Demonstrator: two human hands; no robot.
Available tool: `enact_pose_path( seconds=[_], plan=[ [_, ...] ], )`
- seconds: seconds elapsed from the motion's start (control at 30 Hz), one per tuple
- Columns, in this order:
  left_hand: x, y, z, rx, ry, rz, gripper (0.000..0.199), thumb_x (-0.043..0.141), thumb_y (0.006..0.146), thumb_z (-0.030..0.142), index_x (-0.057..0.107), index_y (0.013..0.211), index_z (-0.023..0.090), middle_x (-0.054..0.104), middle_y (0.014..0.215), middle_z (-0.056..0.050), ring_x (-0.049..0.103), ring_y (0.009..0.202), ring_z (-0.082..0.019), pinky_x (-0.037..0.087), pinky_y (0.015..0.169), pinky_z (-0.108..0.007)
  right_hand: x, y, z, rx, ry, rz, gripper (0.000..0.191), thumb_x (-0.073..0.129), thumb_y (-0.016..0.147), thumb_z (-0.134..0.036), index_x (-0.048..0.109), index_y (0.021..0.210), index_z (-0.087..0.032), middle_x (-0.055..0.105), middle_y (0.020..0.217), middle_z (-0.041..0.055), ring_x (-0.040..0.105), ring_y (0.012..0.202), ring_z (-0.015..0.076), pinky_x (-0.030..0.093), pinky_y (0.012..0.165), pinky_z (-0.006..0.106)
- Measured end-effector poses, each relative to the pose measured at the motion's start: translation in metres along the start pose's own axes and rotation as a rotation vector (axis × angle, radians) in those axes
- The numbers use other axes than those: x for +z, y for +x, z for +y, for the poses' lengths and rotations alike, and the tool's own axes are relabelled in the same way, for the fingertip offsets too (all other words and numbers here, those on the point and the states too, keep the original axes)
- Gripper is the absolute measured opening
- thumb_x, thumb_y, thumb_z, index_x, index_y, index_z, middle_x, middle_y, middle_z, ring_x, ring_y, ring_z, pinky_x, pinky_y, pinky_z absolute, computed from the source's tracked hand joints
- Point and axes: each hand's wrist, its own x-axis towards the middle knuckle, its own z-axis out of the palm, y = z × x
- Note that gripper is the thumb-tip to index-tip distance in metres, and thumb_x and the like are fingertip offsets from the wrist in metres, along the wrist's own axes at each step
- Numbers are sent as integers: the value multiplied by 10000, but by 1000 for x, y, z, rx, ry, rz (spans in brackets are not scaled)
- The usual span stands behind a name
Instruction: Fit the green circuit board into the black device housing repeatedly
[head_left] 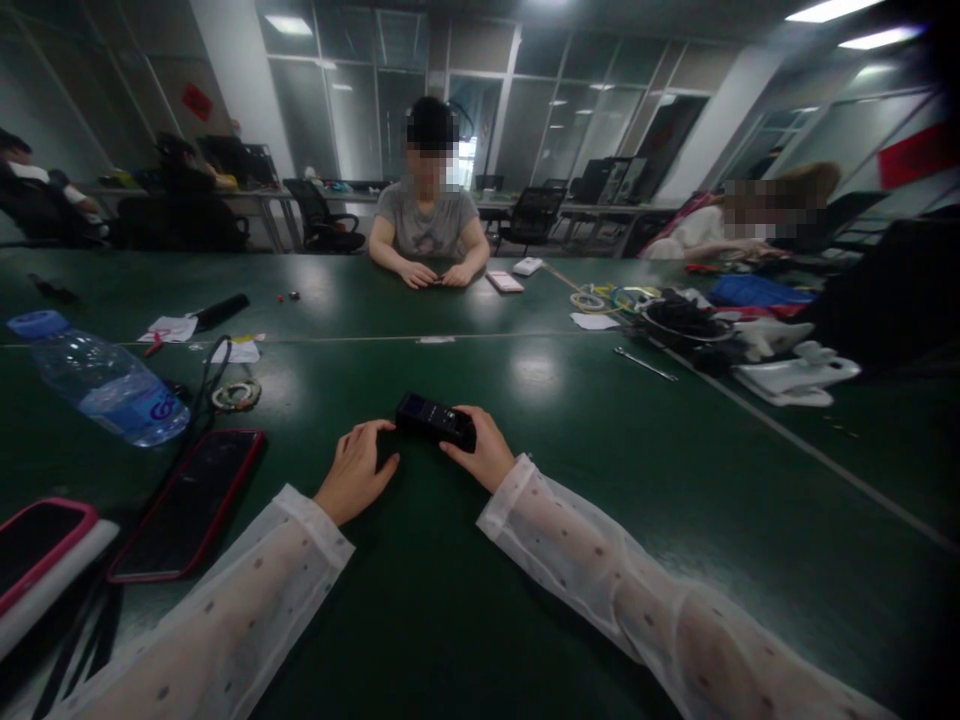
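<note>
A small black handheld device (426, 414) with a little screen and buttons lies on the green table in front of me. My right hand (483, 448) grips its right end, thumb on the near side and fingers over the far side. At the other end, my left hand (358, 468) has its thumb and fingers apart, holding nothing. Its index fingertip is close to the device's left edge; whether it touches I cannot tell. Sheer white dotted sleeves cover both my forearms.
To my left are a water bottle (112, 385), a red-edged phone (191, 505) and a pink-rimmed device (41, 550). A wrench (645, 364) lies to the right, before piled cables (600, 298) and a white plastic part (799, 375). A person (429, 220) sits opposite.
</note>
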Motion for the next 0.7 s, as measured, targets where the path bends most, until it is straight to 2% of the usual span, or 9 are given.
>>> enact_pose_path(
  seconds=[0.43, 0.7],
  plan=[
    [1, 0, -2, -8, 3, -7, 374, 519, 894, 298, 399, 1240, 222, 513, 1262, -92, 456, 1205, -278, 340, 995, -497, -2, 0, 0, 32, 10, -30, 509, 741, 729, -253, 490, 1169, -212, 550, 1107, 84, 519, 1069, 259, 466, 920, 461],
    [3, -2, -3, -7, -6, 19, 357, 520, 890, 290, 388, 1212, 212, 507, 1239, -103, 470, 1185, -289, 358, 977, -507, -2, 0, 2, 44, 71, -88, 545, 761, 719, -271, 496, 1194, -242, 544, 1131, 60, 538, 1072, 229, 467, 937, 438]
  ],
)
